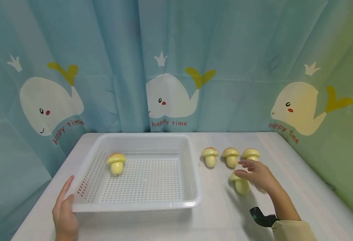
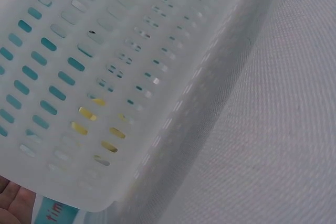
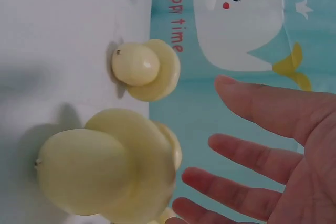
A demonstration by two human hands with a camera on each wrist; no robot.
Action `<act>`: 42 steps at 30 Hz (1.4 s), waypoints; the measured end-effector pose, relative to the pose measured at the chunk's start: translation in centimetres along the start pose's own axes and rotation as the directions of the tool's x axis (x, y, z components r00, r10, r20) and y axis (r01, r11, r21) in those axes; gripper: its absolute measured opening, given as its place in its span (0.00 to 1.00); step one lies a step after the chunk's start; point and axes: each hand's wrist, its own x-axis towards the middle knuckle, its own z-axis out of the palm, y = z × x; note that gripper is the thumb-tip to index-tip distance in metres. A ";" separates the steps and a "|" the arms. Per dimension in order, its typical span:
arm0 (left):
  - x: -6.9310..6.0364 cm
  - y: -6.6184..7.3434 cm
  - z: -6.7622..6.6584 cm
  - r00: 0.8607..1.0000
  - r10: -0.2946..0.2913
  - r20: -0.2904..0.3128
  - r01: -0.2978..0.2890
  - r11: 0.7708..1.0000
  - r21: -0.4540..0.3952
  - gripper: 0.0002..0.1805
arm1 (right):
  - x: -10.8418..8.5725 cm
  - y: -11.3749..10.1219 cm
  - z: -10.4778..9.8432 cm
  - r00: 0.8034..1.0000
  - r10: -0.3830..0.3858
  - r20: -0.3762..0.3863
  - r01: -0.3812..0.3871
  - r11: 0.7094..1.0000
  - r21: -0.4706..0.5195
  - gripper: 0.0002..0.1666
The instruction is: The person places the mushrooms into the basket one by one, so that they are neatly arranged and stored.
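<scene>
A white perforated plastic basket point(image 1: 134, 205) stands on the left part of the table with one toy mushroom point(image 1: 116, 167) inside. My left hand point(image 1: 65, 214) is at its front left corner, fingers extended along the outside; in the left wrist view only a bit of that hand point(image 2: 16, 203) shows below the basket wall. Over the loose mushrooms at the right is my right hand point(image 1: 259, 175), fingers spread and holding nothing. Closest to it is a pale yellow mushroom point(image 1: 242, 186), large in the right wrist view. Another mushroom beside it is mostly hidden by the hand.
Behind that mushroom stand three more in a row: a left one point(image 1: 210, 157), a middle one point(image 1: 231, 157) and a right one point(image 1: 251, 153), partly covered by the hand. A blue curtain point(image 1: 176, 40) with whale prints hangs behind the white table point(image 1: 215, 214).
</scene>
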 end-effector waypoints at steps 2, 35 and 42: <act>0.1 0.0 0.0 1.000 -0.002 0.002 0.002 1.000 -0.006 0.28 | 0.0 0.1 0.2 1.000 -0.001 -0.004 0.001 1.000 0.000 0.34; -0.3 0.6 -0.1 1.000 -0.012 0.027 0.012 1.000 -0.020 0.27 | 0.9 2.1 3.2 0.998 -0.004 -0.055 -0.002 0.995 -0.098 0.30; -0.4 0.8 -0.1 0.999 0.007 0.031 -0.006 1.000 -0.027 0.27 | 1.3 2.2 3.3 0.998 0.017 -0.061 -0.023 0.995 -0.100 0.29</act>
